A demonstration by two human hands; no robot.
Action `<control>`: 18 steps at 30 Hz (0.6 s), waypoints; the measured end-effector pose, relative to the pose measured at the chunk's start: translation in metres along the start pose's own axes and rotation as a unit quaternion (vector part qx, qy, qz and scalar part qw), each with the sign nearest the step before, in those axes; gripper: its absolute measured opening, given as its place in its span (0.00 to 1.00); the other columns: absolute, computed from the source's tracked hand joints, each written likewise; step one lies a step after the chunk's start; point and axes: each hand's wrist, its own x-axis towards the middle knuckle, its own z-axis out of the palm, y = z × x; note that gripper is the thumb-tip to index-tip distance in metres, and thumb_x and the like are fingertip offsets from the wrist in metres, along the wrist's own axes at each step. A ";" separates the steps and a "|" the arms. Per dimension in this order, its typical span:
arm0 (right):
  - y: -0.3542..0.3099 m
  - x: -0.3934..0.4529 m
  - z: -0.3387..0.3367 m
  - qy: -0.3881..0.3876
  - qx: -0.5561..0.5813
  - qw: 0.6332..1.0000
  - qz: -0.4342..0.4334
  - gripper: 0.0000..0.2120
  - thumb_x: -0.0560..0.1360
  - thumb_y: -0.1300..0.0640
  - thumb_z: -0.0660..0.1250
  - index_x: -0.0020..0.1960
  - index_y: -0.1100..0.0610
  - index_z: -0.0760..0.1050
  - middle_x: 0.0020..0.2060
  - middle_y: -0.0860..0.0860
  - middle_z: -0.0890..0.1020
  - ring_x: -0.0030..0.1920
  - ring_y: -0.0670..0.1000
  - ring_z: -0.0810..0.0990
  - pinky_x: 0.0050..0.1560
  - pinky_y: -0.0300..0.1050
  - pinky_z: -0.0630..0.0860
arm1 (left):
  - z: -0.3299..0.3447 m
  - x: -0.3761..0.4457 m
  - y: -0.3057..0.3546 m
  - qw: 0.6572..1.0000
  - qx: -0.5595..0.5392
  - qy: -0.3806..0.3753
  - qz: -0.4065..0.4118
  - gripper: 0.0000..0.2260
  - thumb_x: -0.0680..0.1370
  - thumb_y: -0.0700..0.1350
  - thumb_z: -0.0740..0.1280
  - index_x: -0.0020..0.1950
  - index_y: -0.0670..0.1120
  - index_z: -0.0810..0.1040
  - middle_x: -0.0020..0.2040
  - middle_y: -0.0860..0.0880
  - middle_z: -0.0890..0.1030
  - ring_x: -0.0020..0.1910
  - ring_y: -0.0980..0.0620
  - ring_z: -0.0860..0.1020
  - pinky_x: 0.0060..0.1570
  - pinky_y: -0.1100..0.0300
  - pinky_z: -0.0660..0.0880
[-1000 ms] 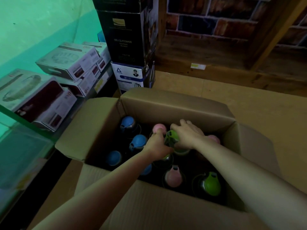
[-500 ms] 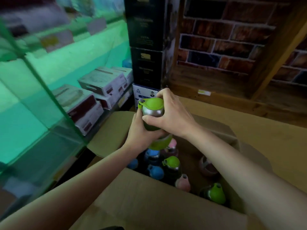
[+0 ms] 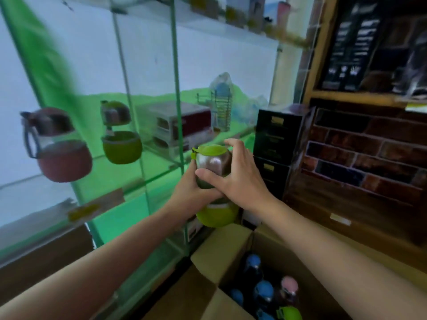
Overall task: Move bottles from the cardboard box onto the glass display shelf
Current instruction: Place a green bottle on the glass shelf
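Observation:
I hold a green bottle (image 3: 213,161) with a green lid, steel collar and green base up in front of the glass display shelf (image 3: 129,181). My left hand (image 3: 191,192) grips its left side and my right hand (image 3: 235,181) wraps its right side. On the shelf stand a red bottle (image 3: 57,153) and a green bottle (image 3: 120,135). The cardboard box (image 3: 231,245) lies open at the bottom, below my arms, holding several bottles with blue, pink and green lids (image 3: 263,287).
A green glass upright (image 3: 178,88) stands just left of the held bottle. White and red product boxes (image 3: 182,125) sit further back on the shelf. Stacked black boxes (image 3: 277,144) and a brick wall (image 3: 369,153) are to the right.
Both hands lifted the green bottle out of the box and raised it to shelf height. My view swung up from the box to the glass shelf.

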 end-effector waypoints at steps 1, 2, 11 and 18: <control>-0.011 0.006 0.001 -0.001 0.011 1.000 -0.014 0.37 0.68 0.39 0.71 0.68 0.54 0.59 0.60 0.50 0.68 0.64 0.50 0.65 0.58 0.41 0.64 | -0.012 -0.001 0.008 1.000 -0.003 0.012 0.001 0.26 0.66 0.35 0.74 0.58 0.53 0.70 0.46 0.59 0.79 0.38 0.73 0.77 0.38 0.75 0.73; -0.021 0.012 0.003 -0.004 0.024 0.999 -0.024 0.37 0.68 0.40 0.70 0.68 0.54 0.59 0.63 0.51 0.68 0.65 0.50 0.65 0.60 0.41 0.64 | -0.023 -0.002 0.016 1.000 -0.007 0.024 -0.001 0.27 0.64 0.40 0.75 0.58 0.55 0.71 0.47 0.59 0.79 0.39 0.72 0.78 0.40 0.74 0.74; -0.092 0.040 0.038 -0.100 0.027 0.991 -0.089 0.34 0.77 0.46 0.61 0.75 0.56 0.50 0.72 0.54 0.61 0.73 0.52 0.57 0.71 0.45 0.56 | -0.120 0.010 0.042 0.982 0.012 0.179 -0.054 0.37 0.51 0.55 0.76 0.59 0.50 0.73 0.53 0.48 0.82 0.52 0.49 0.81 0.55 0.50 0.78; -0.102 0.044 0.058 -0.144 0.011 0.984 -0.108 0.35 0.77 0.44 0.59 0.76 0.53 0.45 0.75 0.52 0.56 0.75 0.50 0.54 0.73 0.48 0.54 | -0.173 0.014 0.016 0.951 0.074 0.275 -0.121 0.51 0.44 0.65 0.79 0.65 0.53 0.68 0.57 0.46 0.78 0.57 0.44 0.78 0.57 0.45 0.77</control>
